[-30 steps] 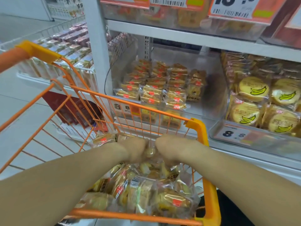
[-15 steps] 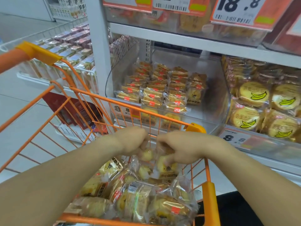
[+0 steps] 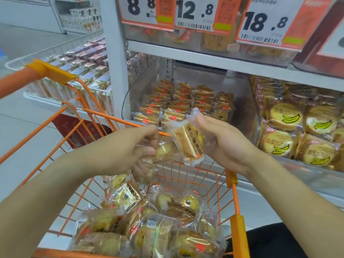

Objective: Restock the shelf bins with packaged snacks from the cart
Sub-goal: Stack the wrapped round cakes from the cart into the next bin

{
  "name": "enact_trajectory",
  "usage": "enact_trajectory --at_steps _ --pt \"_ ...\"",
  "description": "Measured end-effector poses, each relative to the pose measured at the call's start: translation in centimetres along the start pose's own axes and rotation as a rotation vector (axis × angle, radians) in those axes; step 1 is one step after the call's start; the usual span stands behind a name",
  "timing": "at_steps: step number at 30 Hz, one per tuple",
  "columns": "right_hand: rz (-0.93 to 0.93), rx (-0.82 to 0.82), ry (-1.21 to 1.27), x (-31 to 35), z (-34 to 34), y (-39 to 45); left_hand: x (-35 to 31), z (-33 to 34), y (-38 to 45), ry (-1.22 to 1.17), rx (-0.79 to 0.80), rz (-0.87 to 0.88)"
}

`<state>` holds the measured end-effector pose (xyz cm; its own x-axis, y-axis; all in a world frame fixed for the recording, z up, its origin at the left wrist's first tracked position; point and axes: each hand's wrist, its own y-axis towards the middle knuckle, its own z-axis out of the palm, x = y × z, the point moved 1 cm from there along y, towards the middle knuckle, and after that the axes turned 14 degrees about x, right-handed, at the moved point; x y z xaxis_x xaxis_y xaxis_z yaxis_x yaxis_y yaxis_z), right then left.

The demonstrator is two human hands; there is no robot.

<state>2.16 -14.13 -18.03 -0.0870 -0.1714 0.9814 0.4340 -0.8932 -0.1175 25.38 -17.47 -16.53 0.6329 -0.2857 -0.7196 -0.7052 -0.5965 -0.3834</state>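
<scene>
My right hand (image 3: pixel 221 144) holds a clear-wrapped cake pack (image 3: pixel 187 141) up above the far rim of the orange cart (image 3: pixel 235 200). My left hand (image 3: pixel 130 151) grips another clear snack pack (image 3: pixel 163 152) just left of it, partly hidden by my fingers. Several more wrapped pastry packs (image 3: pixel 149 228) lie heaped in the cart basket below. Straight ahead is a clear shelf bin (image 3: pixel 149 86), partly filled with rows of similar small packs (image 3: pixel 178 103).
To the right, another bin holds round banana-print cake packs (image 3: pixel 284 116). Price signs (image 3: pixel 264 21) hang from the upper shelf above. A white shelf post (image 3: pixel 116 58) stands left of the bin. A wire rack of boxed goods (image 3: pixel 83 62) lies far left.
Both hands have come up out of the cart's heap, each carrying a pack, toward the shelf bin. The view has tilted upward.
</scene>
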Motion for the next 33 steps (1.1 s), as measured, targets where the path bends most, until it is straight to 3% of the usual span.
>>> enact_trajectory --at_steps 3,8,13,15,19,24,33 --pt "-0.037 -0.066 0.226 0.2 0.8 0.3 0.0 0.6 0.0 -0.094 -0.139 0.071" --pt "0.058 -0.150 0.248 -0.6 1.5 0.6 0.4 1.8 -0.3 -0.303 -0.311 0.118" --pt "0.037 -0.148 0.358 -0.9 2.5 1.3 -0.8 1.9 -0.1 -0.858 -0.434 0.111" --pt "0.025 -0.123 0.319 -1.1 3.1 1.4 -1.2 2.1 0.0 -0.968 -0.449 0.083" --pt "0.023 -0.126 0.080 -1.6 3.5 1.9 -0.4 2.4 0.0 -1.003 -0.490 -0.034" --pt "-0.113 -0.155 -0.305 0.8 2.1 1.0 0.9 2.6 0.3 -1.134 -0.375 0.019" --pt "-0.213 -0.189 -0.127 1.0 -0.3 1.1 0.2 3.6 0.4 -1.033 -0.287 0.065"
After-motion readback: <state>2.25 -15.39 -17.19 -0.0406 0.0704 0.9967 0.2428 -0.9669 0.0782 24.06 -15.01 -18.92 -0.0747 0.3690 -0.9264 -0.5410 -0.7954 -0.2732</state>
